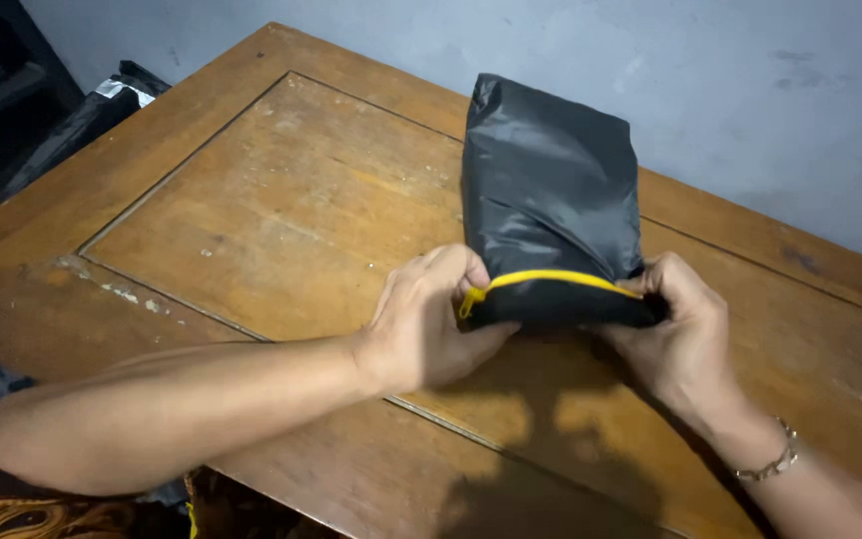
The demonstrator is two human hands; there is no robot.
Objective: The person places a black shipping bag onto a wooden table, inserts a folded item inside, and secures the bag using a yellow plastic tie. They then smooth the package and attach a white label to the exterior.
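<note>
**Both hands on black pouch at desk centre**

Patterned fabric [12, 514] sits closest to cam, bottom-left corner, orange/brown print, under the left forearm. Left hand [429, 324] is curled shut on the near-left end of a black pouch [561, 304] w/ yellow zip trim, thumb underneath, fingers over the top by the zip pull. Right hand [680, 334] pinches the pouch's right end, fingers closed around the edge; metal bracelet [770, 461] on that wrist. Grey nylon bundle [551, 185] is stuffed partway into the pouch, most of it sticking out away from the person and lying flat on the wooden desk [281, 220]. Desk is worn, scuffed, w/ inset panel. Black plastic bags [72, 125] off desk's far-left edge. Grey wall [730, 80] behind.
</note>
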